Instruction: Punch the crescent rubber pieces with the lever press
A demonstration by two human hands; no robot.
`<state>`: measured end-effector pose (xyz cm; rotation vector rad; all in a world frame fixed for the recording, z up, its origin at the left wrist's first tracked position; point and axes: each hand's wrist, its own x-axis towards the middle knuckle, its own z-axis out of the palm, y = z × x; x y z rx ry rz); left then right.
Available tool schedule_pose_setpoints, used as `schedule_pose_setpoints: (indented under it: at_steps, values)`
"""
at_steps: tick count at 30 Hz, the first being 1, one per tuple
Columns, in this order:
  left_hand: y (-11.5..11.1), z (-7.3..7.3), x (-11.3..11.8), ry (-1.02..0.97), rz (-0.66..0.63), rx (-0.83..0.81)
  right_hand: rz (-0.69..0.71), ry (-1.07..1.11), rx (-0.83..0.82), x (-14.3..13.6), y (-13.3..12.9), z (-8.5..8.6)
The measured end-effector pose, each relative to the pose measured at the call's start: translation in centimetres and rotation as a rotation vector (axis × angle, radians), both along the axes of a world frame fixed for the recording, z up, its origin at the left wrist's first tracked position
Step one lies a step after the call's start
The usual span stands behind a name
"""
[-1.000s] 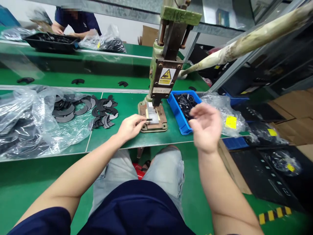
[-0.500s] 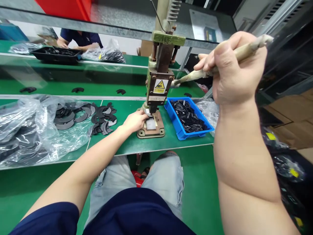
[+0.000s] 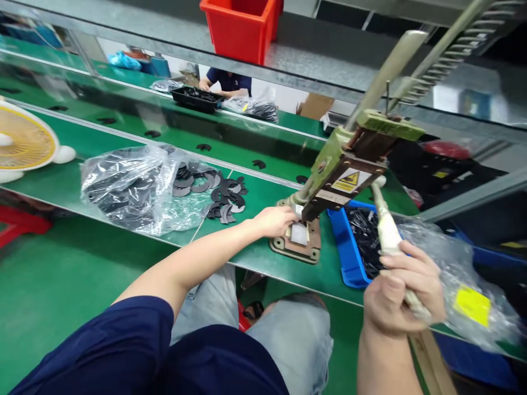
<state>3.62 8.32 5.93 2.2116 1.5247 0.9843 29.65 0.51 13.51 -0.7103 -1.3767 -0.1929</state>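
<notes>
A hand press (image 3: 335,174) with a yellow warning label stands on the green bench, its ram low over the base plate (image 3: 313,241). My right hand (image 3: 405,291) is wrapped round the press's long lever handle (image 3: 387,230), which slopes down towards me. At the base, just left of the ram, my left hand (image 3: 276,221) has its fingers pressed together. Whatever they hold is hidden by the fingers and the ram. A pale grey block (image 3: 299,234) lies on the base in front of the fingertips.
Right of the press sits a blue bin (image 3: 349,258) of small black parts. Curved black pieces (image 3: 226,200) and a clear plastic bag (image 3: 127,186) lie to the left, with a fan (image 3: 24,137) beyond. Further off, a person (image 3: 230,81) works behind a black tray (image 3: 195,100).
My right hand has swung the lever from raised to lowered, and the ram has come down. The left hand stays at the base. The view has turned and tilted.
</notes>
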Motion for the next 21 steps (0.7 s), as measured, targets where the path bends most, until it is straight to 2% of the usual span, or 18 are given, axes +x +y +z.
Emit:
schedule_pose_setpoints:
  at_steps: [3, 7, 9, 11, 14, 17, 21]
  values:
    - [1.3, 0.2, -3.9, 0.213, -0.041, -0.031, -0.045, 0.043, 0.032, -0.3, 0.6, -0.4]
    - [4.3, 0.7, -12.7, 0.311, 0.221, -0.11, -0.002, 0.064, 0.101, -0.7, 1.2, -0.1]
    - [5.7, 0.8, -16.8, 0.369, 0.449, -0.285, 0.003, 0.082, 0.136, -0.9, 1.5, -0.1]
    - [6.5, 0.5, -19.8, 0.372, 0.527, -0.411, -0.005, 0.095, 0.155, -0.9, 1.7, -0.2]
    - [7.1, -0.2, -21.9, 0.33, 0.522, -0.478, -0.023, 0.095, 0.138, -0.8, 1.7, -0.4]
    - [7.3, -0.7, -22.3, 0.245, 0.499, -0.486, -0.019, 0.076, 0.119, -0.5, 1.4, -0.5]
    - [7.2, 0.3, -22.6, 0.141, 0.487, -0.442, 0.006, 0.039, 0.116, -0.2, 1.5, -0.5]
